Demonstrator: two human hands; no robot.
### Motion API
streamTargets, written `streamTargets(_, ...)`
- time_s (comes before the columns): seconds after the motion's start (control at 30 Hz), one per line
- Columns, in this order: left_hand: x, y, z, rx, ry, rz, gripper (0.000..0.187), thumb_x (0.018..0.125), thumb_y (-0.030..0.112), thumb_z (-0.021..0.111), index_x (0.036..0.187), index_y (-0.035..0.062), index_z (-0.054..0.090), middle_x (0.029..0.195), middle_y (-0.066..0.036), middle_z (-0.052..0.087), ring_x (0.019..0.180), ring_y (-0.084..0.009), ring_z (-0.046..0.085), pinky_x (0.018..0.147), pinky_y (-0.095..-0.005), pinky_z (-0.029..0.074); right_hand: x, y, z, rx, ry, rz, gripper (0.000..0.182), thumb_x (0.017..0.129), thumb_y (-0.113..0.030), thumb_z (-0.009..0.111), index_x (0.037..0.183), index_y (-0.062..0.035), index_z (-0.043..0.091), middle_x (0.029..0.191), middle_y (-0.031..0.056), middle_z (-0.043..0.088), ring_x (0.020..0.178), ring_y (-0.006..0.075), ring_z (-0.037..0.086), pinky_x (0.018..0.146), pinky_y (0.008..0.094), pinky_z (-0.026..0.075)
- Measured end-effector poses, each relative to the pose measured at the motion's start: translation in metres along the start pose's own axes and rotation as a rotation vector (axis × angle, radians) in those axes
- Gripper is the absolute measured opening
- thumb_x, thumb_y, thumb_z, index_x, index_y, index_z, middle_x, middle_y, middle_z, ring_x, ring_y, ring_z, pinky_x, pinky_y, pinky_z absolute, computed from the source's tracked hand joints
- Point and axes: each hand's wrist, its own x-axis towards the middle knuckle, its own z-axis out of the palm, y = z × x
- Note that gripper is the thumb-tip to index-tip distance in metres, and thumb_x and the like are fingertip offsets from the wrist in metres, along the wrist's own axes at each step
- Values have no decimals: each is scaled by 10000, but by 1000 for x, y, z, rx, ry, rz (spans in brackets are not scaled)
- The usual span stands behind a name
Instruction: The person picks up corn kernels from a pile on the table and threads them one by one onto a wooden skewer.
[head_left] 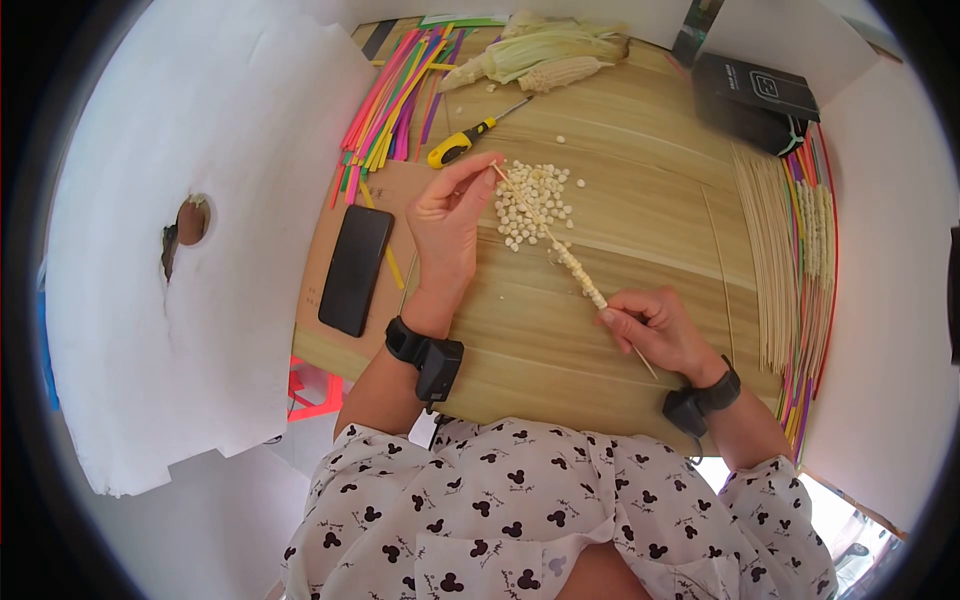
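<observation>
A thin wooden skewer runs slantwise between my two hands, with pale corn kernels threaded along its lower half. My left hand pinches the skewer's upper end between thumb and fingertips. Around the lower part, just below the threaded kernels, the fingers of my right hand are closed, and the bare end sticks out beneath them. Behind the skewer a loose pile of corn kernels lies on the wooden table, close to my left hand.
A yellow-handled screwdriver, a black phone and colourful strips lie left. Corn cobs with husks are at the back. Bare skewers, kernel-loaded skewers and a black box line the right side.
</observation>
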Motion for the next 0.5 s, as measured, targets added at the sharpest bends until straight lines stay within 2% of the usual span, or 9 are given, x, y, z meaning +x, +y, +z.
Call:
streamTargets(0.17,-2,-2,0,74,-30,36,189,914,-9,622,1093,-16,684,994,-53,694,919,-92,633,838,-223,497,1,1,0,7,1,-7,203,991,-152,558,885,-7,653,561,-41,516,515,14,414,471,209,310)
streamTargets(0.27,-9,1,7,114,-93,-15,193,920,-15,607,1098,-19,682,979,-49,689,908,-85,629,820,-217,494,0,-1,1,30,16,0,212,993,-159,555,884,-5,653,558,-41,514,516,12,413,472,206,308)
streamTargets(0.33,-12,4,12,152,-120,-24,197,922,-23,597,1100,-24,680,969,-47,685,904,-81,623,803,-213,491,0,-2,1,49,27,22,248,994,-196,556,809,-38,608,543,-50,493,507,14,386,460,219,296)
streamTargets(0.5,-17,3,17,158,-198,-17,198,919,-33,586,1087,-16,689,1028,-69,695,926,-112,637,836,-243,505,1,1,1,68,68,25,248,992,-191,556,808,-33,606,541,-55,483,506,6,382,463,214,294)
